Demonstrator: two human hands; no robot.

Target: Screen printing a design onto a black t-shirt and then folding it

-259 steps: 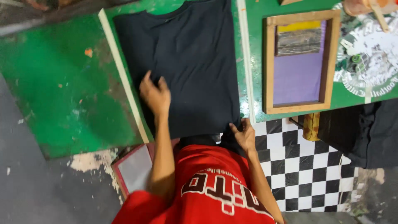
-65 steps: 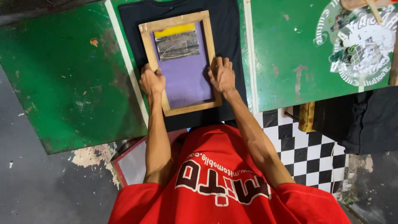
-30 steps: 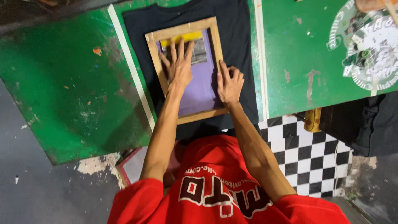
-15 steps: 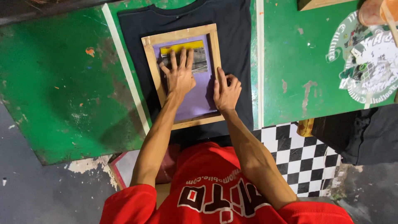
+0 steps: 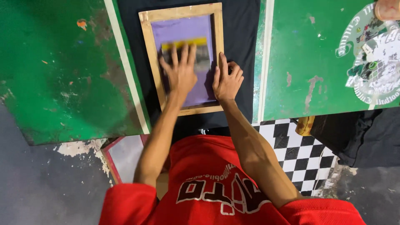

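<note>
Two hands, both flat and spread, gripping nothing: left hand [image 5: 180,73] pressed palm-down on the purple mesh, blurred, fingers fanned toward a yellow strip; right hand [image 5: 226,79] just beside it, palm on the right rail of the frame, fingertips over the mesh edge.

Beneath and around both hands, one green bench [image 5: 62,71], paint scuffed and chipped, with a pale strip running along it left of the left hand. A second green bench [image 5: 308,54] right of the right hand, edged by its own pale strip, bearing one round white-and-grey printed design [image 5: 373,62], cut off by the right border and too blurred to read.

Under the hands, one black shirt [image 5: 239,37] spread flat, its top cut off, its lower hem hidden behind the forearms.

On the shirt, one wooden screen frame [image 5: 146,54] with purple mesh, directly under both hands; the darker patch below the yellow strip mostly hidden by the left fingers.

Nearer the body than the hands: one red shirt with white lettering on the wearer, one patch of black-and-white checkered floor [image 5: 300,158], one dark cloth [image 5: 362,137] hanging off the second bench, one red-rimmed panel [image 5: 125,156] partly hidden by the left arm.

Top right corner, a sliver of something pinkish, cut off, not identifiable.
</note>
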